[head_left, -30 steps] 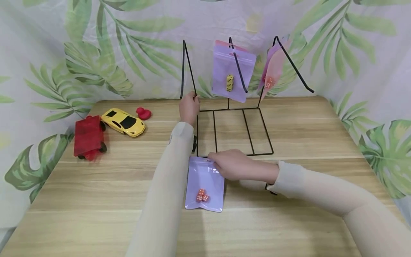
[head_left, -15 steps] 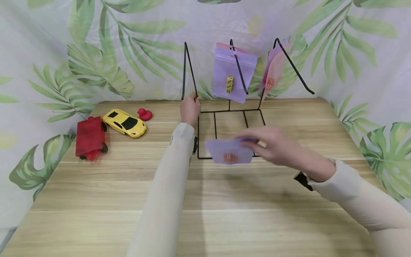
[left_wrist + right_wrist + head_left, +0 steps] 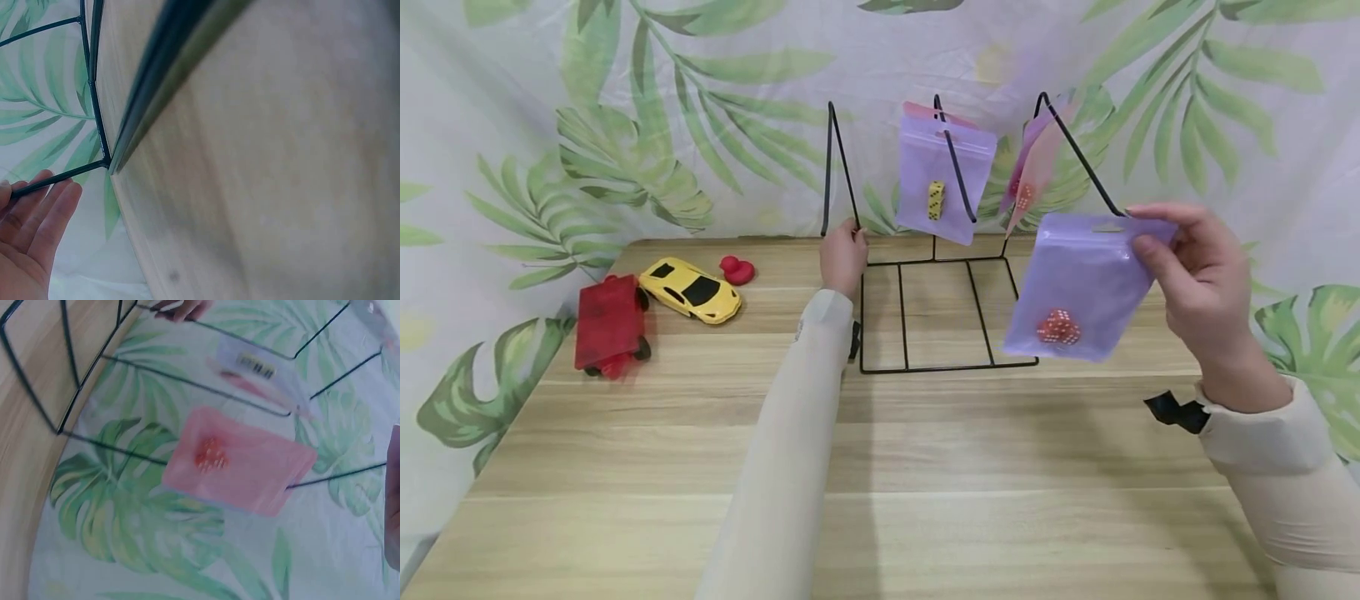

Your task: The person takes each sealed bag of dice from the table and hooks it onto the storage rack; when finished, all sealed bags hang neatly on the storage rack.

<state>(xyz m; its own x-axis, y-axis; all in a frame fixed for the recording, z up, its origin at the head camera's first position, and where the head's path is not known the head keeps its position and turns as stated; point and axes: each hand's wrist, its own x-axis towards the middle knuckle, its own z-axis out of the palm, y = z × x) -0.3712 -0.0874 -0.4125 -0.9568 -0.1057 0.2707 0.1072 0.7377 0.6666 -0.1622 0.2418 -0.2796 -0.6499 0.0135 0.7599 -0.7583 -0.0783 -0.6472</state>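
In the head view my right hand (image 3: 1206,287) pinches the top right corner of a purple zip bag (image 3: 1090,275) with several red dice inside. The tip of the right hook of a black wire display rack (image 3: 947,367) meets the bag's top edge, close to its slotted hole. My left hand (image 3: 842,260) grips the rack's left upright; in the left wrist view, fingers (image 3: 56,219) and thumb lie either side of that wire. A purple bag with yellow dice (image 3: 917,158) hangs on the middle hook, a pink bag (image 3: 1041,162) on the right one.
On the left of the wooden table (image 3: 662,467) lie a red toy vehicle (image 3: 612,321), a yellow toy car (image 3: 692,289) and a small red duck (image 3: 737,270). The rack's left hook (image 3: 829,167) carries no bag. A leaf-print cloth (image 3: 700,100) hangs behind.
My right hand has lifted the purple bag with red dice off the table in front of the rack and carried it up and right to the right hook's tip. My left hand has stayed put.
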